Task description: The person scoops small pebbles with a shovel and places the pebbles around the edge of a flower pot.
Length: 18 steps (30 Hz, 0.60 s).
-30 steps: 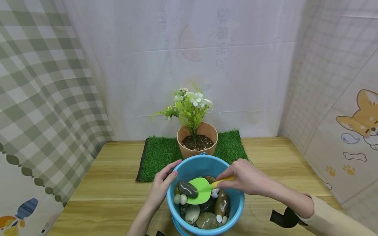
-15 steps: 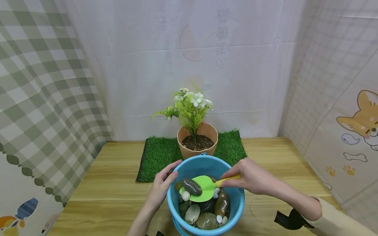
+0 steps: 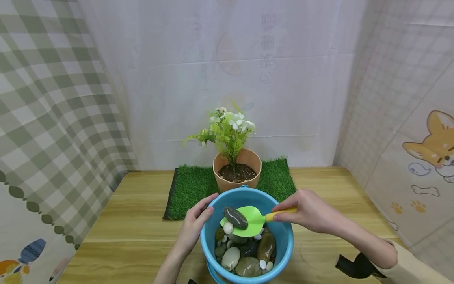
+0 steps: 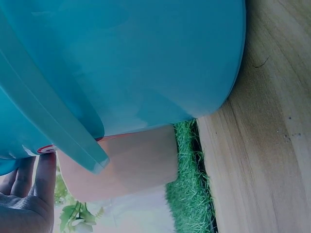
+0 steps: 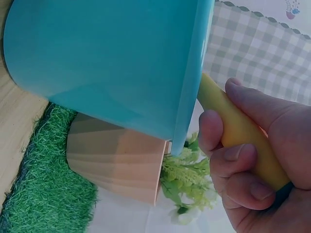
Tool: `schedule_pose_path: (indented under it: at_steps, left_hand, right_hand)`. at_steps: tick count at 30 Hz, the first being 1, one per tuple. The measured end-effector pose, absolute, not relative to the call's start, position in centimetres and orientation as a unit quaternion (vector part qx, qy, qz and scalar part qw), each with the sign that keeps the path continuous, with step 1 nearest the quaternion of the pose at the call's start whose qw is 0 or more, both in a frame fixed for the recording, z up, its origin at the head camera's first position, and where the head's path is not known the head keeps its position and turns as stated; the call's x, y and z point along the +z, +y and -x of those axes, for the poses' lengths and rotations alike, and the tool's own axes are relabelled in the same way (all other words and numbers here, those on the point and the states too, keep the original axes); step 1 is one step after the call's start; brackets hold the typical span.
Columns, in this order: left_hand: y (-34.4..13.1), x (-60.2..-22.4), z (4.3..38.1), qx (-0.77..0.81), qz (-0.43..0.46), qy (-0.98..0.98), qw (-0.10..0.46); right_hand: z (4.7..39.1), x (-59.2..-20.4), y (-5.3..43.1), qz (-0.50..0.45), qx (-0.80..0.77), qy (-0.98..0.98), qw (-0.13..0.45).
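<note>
A blue bucket [image 3: 205,249] of stones stands at the front of the table. My right hand [image 3: 312,211] grips the yellow handle of a toy shovel with a light green blade [image 3: 253,225]; in the right wrist view, my fingers [image 5: 233,160] wrap around that handle [image 5: 245,138]. On the blade, inside the bucket's rim, lie a dark grey stone [image 3: 235,217] and a small white pebble [image 3: 228,227]. My left hand [image 3: 193,225] rests against the bucket's left side, thumb at the rim. The left wrist view shows its fingers [image 4: 44,177] fairly straight along the outside.
Right behind the bucket, a terracotta-coloured pot [image 3: 227,184] with white flowers [image 3: 237,120] and soil stands on a green turf mat [image 3: 193,189]. More stones [image 3: 248,266] lie in the bucket. The bucket's handle [image 4: 53,109] hangs down its near side.
My right hand has moved right and slightly up, lifting the shovel with the dark stone and bringing the white pebble onto the blade. The left hand and bucket stay put.
</note>
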State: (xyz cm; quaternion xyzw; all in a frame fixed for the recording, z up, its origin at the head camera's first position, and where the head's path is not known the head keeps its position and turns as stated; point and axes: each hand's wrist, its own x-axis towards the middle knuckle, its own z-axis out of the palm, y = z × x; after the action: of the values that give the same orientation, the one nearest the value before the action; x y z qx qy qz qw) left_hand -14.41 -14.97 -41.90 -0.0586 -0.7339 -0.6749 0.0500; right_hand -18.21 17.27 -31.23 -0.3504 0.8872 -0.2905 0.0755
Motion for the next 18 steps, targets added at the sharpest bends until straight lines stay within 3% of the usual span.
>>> schedule_pose_path:
  at_steps: [18]
  left_hand:
    - [-15.1, -42.2, 14.6, -0.667, 0.072, -0.740, 0.046]
  right_hand:
    - [19.2, -29.2, 18.8, 0.320, -0.298, 0.898, 0.052]
